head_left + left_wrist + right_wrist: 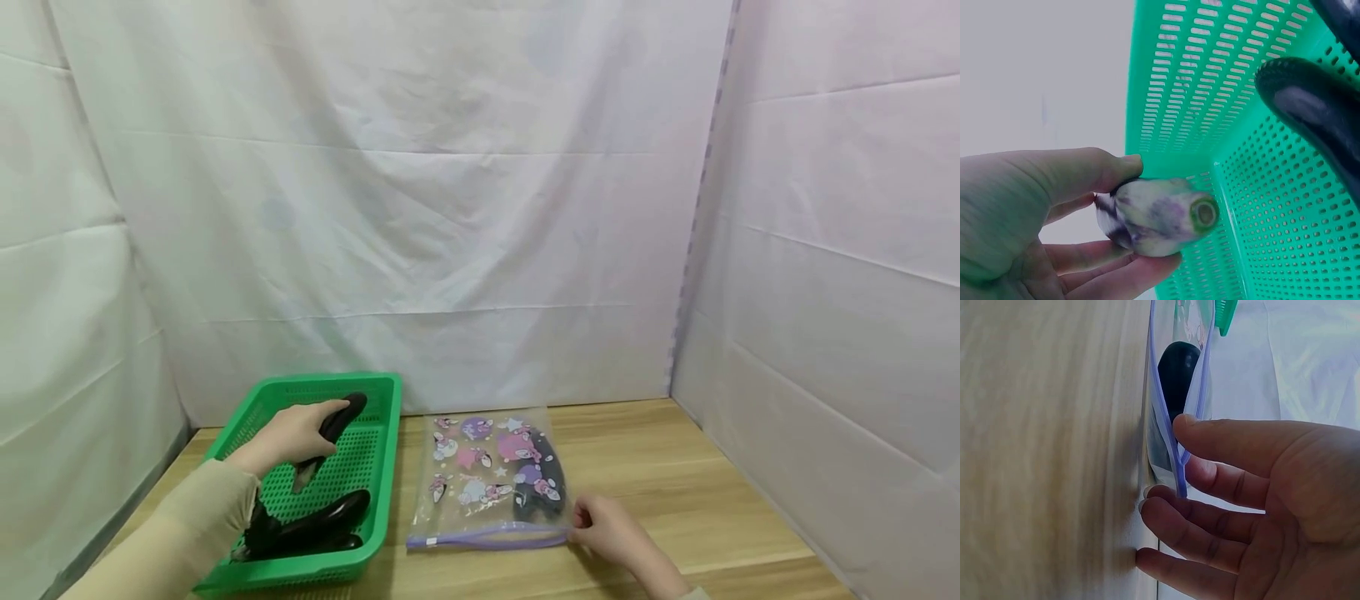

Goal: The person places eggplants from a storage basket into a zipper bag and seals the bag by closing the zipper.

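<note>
My left hand (294, 435) grips a dark eggplant (343, 419) above the green basket (393, 467). The left wrist view shows its pale, mottled stem end (1160, 215) between thumb and fingers. More eggplants (322, 521) lie near the basket's front. Flat to the right lies a clear slider bag (465, 517) with cartoon prints and a purple zip edge. Its mouth gapes, and a dark eggplant (1179, 369) is inside along the right side. At the zip's right end, my right hand (611, 531) pinches the bag's corner between thumb and finger.
A wooden tabletop (637, 454) carries the basket and the bag. White cloth (450, 233) hangs behind the table and along both sides. The white slider (431, 542) sits at the left end of the bag's zip.
</note>
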`<act>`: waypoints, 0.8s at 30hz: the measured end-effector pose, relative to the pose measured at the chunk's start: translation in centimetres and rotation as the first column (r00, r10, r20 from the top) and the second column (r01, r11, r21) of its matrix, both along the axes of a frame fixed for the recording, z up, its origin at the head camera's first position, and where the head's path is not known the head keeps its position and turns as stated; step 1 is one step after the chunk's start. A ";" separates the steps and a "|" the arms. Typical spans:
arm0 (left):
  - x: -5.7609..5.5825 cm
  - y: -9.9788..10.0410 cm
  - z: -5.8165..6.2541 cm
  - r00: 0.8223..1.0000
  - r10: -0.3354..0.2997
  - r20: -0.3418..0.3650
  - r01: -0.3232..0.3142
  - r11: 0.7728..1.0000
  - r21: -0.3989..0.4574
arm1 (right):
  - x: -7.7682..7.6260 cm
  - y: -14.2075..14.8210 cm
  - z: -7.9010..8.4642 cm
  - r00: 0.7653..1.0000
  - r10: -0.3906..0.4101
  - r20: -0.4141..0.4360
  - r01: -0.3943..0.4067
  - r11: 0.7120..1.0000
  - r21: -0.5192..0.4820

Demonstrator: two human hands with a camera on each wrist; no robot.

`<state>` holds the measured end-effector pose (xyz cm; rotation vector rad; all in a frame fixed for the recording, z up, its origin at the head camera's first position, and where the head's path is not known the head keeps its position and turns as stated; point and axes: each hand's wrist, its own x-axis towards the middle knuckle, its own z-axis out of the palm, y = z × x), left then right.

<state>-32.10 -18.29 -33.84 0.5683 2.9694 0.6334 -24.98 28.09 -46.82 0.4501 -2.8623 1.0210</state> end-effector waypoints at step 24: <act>0.7 0.6 -0.7 1.000 0.001 -0.008 -0.001 1.000 -0.002 | -0.2 0.0 -0.3 1.000 -0.017 0.024 0.017 1.000 -0.007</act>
